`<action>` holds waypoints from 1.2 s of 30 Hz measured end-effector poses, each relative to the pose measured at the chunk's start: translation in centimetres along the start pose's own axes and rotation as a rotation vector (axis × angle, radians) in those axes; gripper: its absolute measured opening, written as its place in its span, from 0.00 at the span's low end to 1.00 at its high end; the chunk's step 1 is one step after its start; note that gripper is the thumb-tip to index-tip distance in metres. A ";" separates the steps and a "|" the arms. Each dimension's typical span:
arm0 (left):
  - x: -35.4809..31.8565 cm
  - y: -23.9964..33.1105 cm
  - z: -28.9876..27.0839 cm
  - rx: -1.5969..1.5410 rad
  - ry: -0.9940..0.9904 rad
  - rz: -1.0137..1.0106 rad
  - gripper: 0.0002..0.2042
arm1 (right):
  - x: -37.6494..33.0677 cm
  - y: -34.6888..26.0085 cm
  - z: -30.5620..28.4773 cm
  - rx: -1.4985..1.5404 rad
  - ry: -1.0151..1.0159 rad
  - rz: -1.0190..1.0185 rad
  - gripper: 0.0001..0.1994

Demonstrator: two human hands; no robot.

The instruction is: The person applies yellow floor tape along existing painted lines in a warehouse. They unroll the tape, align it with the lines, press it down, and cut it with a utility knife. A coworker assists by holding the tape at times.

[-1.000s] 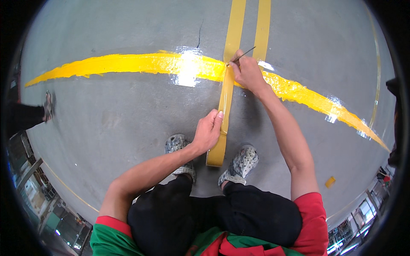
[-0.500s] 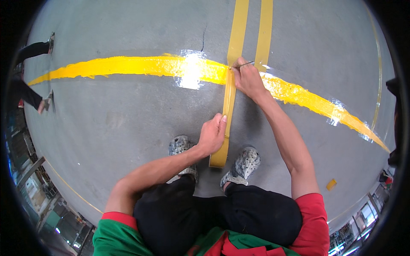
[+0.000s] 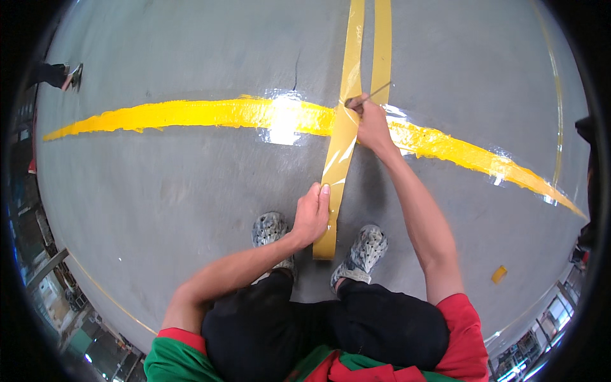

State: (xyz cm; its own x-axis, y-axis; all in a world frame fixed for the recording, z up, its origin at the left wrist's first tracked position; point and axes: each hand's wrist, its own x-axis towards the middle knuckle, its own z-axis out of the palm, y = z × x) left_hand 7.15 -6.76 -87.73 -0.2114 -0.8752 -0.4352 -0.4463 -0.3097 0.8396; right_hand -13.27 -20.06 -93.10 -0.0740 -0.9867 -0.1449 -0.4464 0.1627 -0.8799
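The glossy yellow stripe (image 3: 203, 114) could be smeared if the tan tape (image 3: 340, 146), held across it, were allowed to sag or twist; the tape could be torn by an uneven pull. Its long axis is directed away from the shoes (image 3: 364, 249), leaning slightly right, its near end pointed between them. The tape is pinched in the left hand (image 3: 312, 214), thumb uppermost; a thin tool (image 3: 380, 90) is gripped in the curled right hand (image 3: 373, 124), near the stripe.
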 end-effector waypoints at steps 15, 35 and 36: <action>-0.6 -0.3 -0.4 -0.010 -0.007 0.056 0.16 | -8.7 -0.6 -4.3 -0.335 -0.740 0.438 0.29; -0.9 -0.3 0.3 0.108 0.011 0.032 0.19 | 3.8 -0.8 1.8 0.563 0.001 0.407 0.10; -0.9 -0.3 0.4 0.115 0.008 0.008 0.19 | 3.8 -0.7 2.3 0.541 0.035 0.411 0.09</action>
State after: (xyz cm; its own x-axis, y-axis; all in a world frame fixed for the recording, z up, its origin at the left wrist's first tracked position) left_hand 7.16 -5.70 -87.71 -0.2087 -0.8805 -0.4256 -0.5417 -0.2583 0.7999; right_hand -11.12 -23.91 -94.05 -0.1754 -0.8426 -0.5092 0.1320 0.4924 -0.8603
